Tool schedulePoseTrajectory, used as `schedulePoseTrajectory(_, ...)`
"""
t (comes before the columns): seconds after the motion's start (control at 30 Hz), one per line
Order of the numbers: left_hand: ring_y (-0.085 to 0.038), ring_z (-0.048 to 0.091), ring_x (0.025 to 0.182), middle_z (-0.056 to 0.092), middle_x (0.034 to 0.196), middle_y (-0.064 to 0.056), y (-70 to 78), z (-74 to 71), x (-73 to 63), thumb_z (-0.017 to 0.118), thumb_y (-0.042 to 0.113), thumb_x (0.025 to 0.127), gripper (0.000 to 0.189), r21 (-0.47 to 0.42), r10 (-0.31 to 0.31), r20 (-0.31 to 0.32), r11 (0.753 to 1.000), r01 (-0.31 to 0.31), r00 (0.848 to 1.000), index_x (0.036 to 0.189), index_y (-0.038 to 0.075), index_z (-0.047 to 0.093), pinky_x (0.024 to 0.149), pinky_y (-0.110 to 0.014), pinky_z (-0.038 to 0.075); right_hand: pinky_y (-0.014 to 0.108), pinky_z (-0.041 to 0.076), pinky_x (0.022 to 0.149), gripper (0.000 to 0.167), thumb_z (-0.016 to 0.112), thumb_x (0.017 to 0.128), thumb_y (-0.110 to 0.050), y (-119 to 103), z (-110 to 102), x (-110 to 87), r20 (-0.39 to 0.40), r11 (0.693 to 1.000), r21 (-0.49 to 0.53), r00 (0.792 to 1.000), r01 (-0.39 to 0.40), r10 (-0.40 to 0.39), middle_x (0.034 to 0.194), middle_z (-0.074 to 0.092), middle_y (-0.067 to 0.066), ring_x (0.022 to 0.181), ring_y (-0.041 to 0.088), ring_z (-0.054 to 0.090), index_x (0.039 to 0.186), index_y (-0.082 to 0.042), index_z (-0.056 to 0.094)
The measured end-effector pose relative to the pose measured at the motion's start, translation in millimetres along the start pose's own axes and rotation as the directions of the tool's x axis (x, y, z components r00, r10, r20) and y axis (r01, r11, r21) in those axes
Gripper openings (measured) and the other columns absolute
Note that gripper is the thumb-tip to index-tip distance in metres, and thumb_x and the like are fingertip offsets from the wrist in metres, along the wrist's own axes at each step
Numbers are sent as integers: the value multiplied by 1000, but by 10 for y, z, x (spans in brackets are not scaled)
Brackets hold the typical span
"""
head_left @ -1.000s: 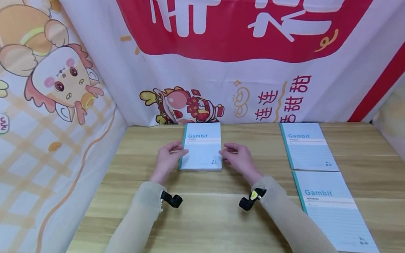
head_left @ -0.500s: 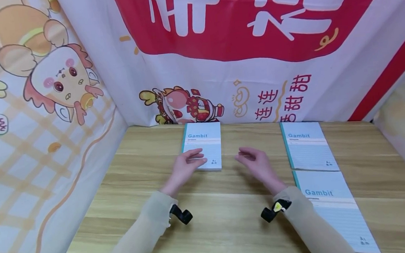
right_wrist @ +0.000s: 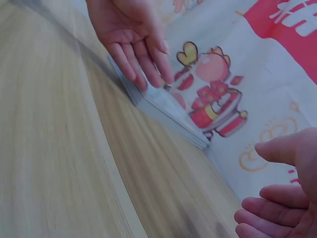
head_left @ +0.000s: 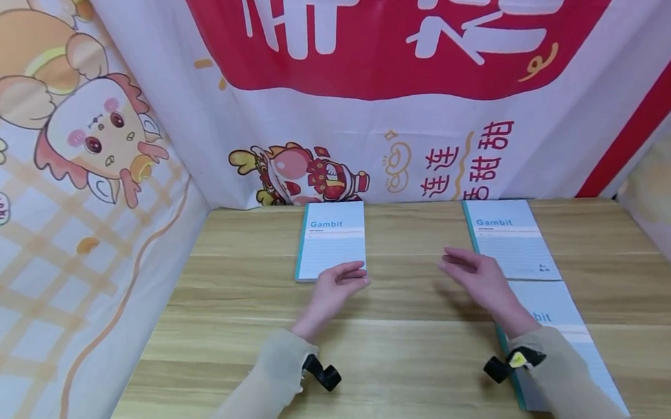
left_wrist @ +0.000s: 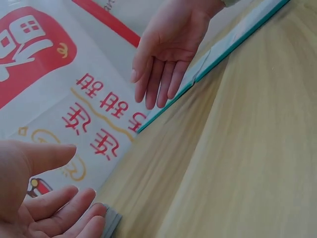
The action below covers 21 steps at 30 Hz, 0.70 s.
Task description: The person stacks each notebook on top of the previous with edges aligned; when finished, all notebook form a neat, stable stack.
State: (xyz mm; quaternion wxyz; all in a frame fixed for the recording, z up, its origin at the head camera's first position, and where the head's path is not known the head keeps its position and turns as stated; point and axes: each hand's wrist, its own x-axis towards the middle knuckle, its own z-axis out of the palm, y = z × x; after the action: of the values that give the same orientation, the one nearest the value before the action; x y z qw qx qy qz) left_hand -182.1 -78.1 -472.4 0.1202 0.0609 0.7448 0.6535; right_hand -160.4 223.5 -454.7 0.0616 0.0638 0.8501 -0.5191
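A light-blue "Gambit" notebook (head_left: 333,245) with a teal spine lies at the back of the wooden table. In the right wrist view its layered edge (right_wrist: 171,121) looks like several notebooks stacked. My left hand (head_left: 334,295) hovers over its near edge, fingers loosely extended and holding nothing. To the right, my right hand (head_left: 479,278) is in the air, thumb apart from the loosely bent fingers, nothing in its grasp. Beside it lies a second Gambit notebook (head_left: 504,243). Another notebook (head_left: 582,354) sits directly in front of that one, partly hidden by my right forearm.
A white cloth with a red print (head_left: 394,49) hangs along the table's back edge. Patterned cloth (head_left: 99,252) covers the left side, and pale cloth (head_left: 669,179) the right. Bare wood table top (head_left: 416,359) lies between my forearms.
Both hands have left the sides of the left notebook. My right hand has moved right toward the other notebooks; my left hand has shifted right and nearer. The notebooks have stayed in place.
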Motion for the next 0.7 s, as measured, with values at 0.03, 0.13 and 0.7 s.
schedulePoseTrajectory(0.03, -28, 67, 110, 69, 122, -20, -7, 46, -2, 74, 7, 94, 44, -7, 3, 9, 1000, -3, 1000, 134, -6, 61, 95, -34, 54, 52, 43, 109, 81, 66, 92, -62, 25, -55, -21, -8, 1000, -7, 1000, -11, 11, 145, 55, 16, 132, 34, 52, 152, -9, 47)
schedulePoseTrajectory(0.13, -27, 67, 110, 68, 121, -19, -16, 189, -6, 74, 7, 93, 44, -13, -2, 45, 1000, 3, 999, 133, -6, 61, 95, -33, 54, 53, 41, 109, 85, 63, 92, -65, 110, -202, -81, -33, 999, -21, 998, -46, 45, 147, 52, 19, 134, 36, 49, 154, -9, 43)
schedulePoseTrajectory(0.7, -14, 67, 106, 70, 122, -7, 70, 990, -32, 74, 15, 95, 47, -41, -40, 233, 998, 51, 972, 138, 3, 61, 95, -30, 53, 60, 42, 102, 85, 58, 97, -61, 584, -805, -323, -181, 983, 16, 966, -183, 183, 150, 47, 24, 138, 43, 39, 159, -9, 33)
